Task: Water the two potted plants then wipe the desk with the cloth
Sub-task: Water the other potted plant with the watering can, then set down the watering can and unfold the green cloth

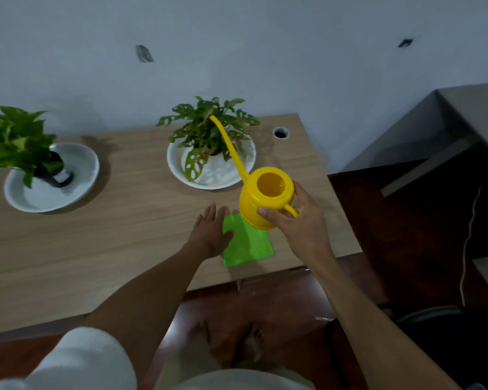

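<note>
The right-hand grip (299,218) is clamped around the handle side of the yellow watering can (266,197), held above the table (96,249) with its spout at 11 o'clock over the nearer potted plant (209,130), evidently for pouring, while the left hand (210,230), fingers spread, rests on the green cloth (248,246) at 6 o'clock, and the second potted plant (17,142) stands well apart at 9 o'clock.

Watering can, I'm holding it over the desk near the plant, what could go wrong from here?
1. The watering can is open-topped, so tilting it fast could spill water onto the desk.
2. It hangs over the green cloth, so drips may soak it.
3. The spout could snag the near plant.
</note>
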`<control>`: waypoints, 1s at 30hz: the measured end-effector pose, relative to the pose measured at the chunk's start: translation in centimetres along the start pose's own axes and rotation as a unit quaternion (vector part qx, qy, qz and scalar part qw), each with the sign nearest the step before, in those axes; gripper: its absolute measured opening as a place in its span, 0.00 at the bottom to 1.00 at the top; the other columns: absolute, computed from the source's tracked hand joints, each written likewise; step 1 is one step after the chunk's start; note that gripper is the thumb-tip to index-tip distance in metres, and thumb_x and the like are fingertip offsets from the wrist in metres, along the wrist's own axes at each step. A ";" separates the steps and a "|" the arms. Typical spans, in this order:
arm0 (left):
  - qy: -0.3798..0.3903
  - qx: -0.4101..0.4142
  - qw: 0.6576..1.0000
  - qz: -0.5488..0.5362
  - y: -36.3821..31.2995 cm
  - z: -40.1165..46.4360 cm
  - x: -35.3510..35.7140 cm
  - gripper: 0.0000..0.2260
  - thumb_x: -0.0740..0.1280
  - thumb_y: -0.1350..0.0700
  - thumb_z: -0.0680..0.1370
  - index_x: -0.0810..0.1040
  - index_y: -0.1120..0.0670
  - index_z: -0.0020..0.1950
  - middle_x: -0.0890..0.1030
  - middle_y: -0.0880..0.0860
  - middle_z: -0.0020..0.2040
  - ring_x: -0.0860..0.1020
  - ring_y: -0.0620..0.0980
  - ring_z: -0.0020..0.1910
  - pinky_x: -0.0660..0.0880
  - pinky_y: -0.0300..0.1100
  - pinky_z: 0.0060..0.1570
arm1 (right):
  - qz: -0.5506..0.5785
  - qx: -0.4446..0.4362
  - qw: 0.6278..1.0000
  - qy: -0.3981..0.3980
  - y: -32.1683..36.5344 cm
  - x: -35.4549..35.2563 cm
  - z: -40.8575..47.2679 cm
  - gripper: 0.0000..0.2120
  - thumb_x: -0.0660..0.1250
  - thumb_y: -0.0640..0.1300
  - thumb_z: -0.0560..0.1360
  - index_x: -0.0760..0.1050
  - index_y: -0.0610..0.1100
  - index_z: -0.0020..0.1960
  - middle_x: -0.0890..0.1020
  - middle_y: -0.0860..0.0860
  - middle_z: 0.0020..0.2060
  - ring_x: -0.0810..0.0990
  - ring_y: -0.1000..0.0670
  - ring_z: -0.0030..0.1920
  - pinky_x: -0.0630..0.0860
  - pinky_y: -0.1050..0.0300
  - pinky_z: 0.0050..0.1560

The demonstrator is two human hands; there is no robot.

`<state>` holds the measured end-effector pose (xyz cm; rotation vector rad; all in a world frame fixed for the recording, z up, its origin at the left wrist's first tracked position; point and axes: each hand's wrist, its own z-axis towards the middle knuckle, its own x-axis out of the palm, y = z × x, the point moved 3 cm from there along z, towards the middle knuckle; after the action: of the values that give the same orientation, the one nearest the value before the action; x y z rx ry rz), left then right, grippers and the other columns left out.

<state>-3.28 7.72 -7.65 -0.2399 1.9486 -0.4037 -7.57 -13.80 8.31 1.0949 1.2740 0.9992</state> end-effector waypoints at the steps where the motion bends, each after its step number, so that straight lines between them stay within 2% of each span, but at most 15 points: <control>1: 0.001 0.010 1.000 0.006 -1.2 0.5 0.5 0.37 0.62 0.41 0.83 0.47 0.54 0.85 0.47 0.62 0.84 0.47 0.60 0.84 0.47 0.54 0.81 | -0.002 0.002 1.000 -0.010 -0.5 -1.1 0.1 0.29 0.81 0.40 0.71 0.77 0.45 0.70 0.86 0.54 0.59 0.84 0.60 0.58 0.79 0.67 0.54; 5: 0.025 0.037 0.999 0.023 -4.9 2.6 2.1 0.38 0.61 0.41 0.83 0.45 0.53 0.85 0.45 0.60 0.85 0.45 0.59 0.84 0.46 0.54 0.81 | -0.008 0.017 0.997 -0.071 -3.4 -4.9 0.2 0.31 0.82 0.40 0.71 0.77 0.45 0.71 0.86 0.55 0.59 0.84 0.62 0.57 0.80 0.66 0.55; 10: 0.027 0.075 0.996 0.038 -7.2 5.2 3.3 0.38 0.61 0.42 0.83 0.45 0.56 0.85 0.46 0.61 0.85 0.46 0.59 0.84 0.46 0.54 0.81 | -0.017 0.034 0.993 -0.113 -7.4 -7.4 1.0 0.30 0.82 0.45 0.71 0.76 0.47 0.70 0.86 0.53 0.59 0.84 0.52 0.60 0.81 0.44 0.63; 14: 0.029 0.080 0.995 0.049 -8.3 7.4 3.6 0.38 0.63 0.45 0.82 0.48 0.56 0.85 0.48 0.59 0.85 0.46 0.57 0.84 0.47 0.55 0.81 | -0.026 0.047 0.989 -0.136 -10.5 -7.9 1.8 0.31 0.82 0.48 0.71 0.75 0.50 0.71 0.86 0.56 0.59 0.85 0.52 0.59 0.81 0.42 0.62; 16: 0.033 0.075 0.995 0.055 -8.5 8.6 3.9 0.37 0.64 0.45 0.82 0.50 0.56 0.84 0.47 0.58 0.85 0.47 0.56 0.84 0.47 0.55 0.81 | -0.022 0.055 0.989 -0.137 -11.8 -7.8 2.0 0.31 0.82 0.48 0.71 0.75 0.52 0.71 0.86 0.57 0.59 0.85 0.53 0.59 0.81 0.43 0.62; 17: 0.036 0.073 0.995 0.056 -8.4 9.2 4.2 0.37 0.64 0.44 0.82 0.51 0.56 0.84 0.47 0.58 0.85 0.46 0.56 0.84 0.46 0.55 0.81 | -0.019 0.061 0.988 -0.141 -12.3 -7.8 2.1 0.31 0.82 0.47 0.71 0.75 0.51 0.71 0.86 0.59 0.58 0.84 0.55 0.59 0.82 0.48 0.62; 19: 0.038 0.068 0.996 0.051 -8.2 10.1 4.6 0.37 0.64 0.44 0.82 0.51 0.55 0.85 0.46 0.58 0.85 0.46 0.56 0.85 0.45 0.54 0.81 | -0.022 0.065 0.987 -0.145 -13.1 -7.6 2.2 0.30 0.81 0.44 0.72 0.76 0.48 0.71 0.85 0.65 0.55 0.83 0.63 0.55 0.79 0.64 0.57; 21: 0.040 0.063 0.996 0.050 -7.9 10.6 5.0 0.37 0.63 0.44 0.82 0.50 0.54 0.85 0.46 0.58 0.85 0.45 0.56 0.85 0.44 0.54 0.82 | -0.026 0.071 0.987 -0.145 -13.9 -7.3 2.2 0.30 0.81 0.43 0.72 0.75 0.47 0.71 0.83 0.70 0.53 0.82 0.67 0.53 0.76 0.71 0.54; 27: 0.027 0.069 0.996 0.045 -7.7 10.6 5.4 0.35 0.63 0.47 0.82 0.51 0.53 0.85 0.46 0.57 0.85 0.44 0.56 0.85 0.45 0.54 0.82 | -0.040 0.097 0.983 -0.148 -15.5 -6.9 2.2 0.31 0.81 0.45 0.72 0.75 0.49 0.72 0.83 0.70 0.54 0.82 0.65 0.55 0.79 0.65 0.57; 30: 0.019 0.071 0.996 0.041 -7.7 10.4 5.5 0.34 0.60 0.44 0.83 0.50 0.52 0.85 0.46 0.57 0.85 0.45 0.56 0.85 0.45 0.54 0.82 | -0.048 0.103 0.983 -0.147 -15.9 -6.8 2.0 0.31 0.81 0.45 0.72 0.74 0.50 0.72 0.83 0.69 0.54 0.82 0.64 0.55 0.80 0.62 0.58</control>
<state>3.90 -3.00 -13.08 -0.0602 1.9495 -0.4944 -6.35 -23.87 -5.83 1.2752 1.1931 0.6157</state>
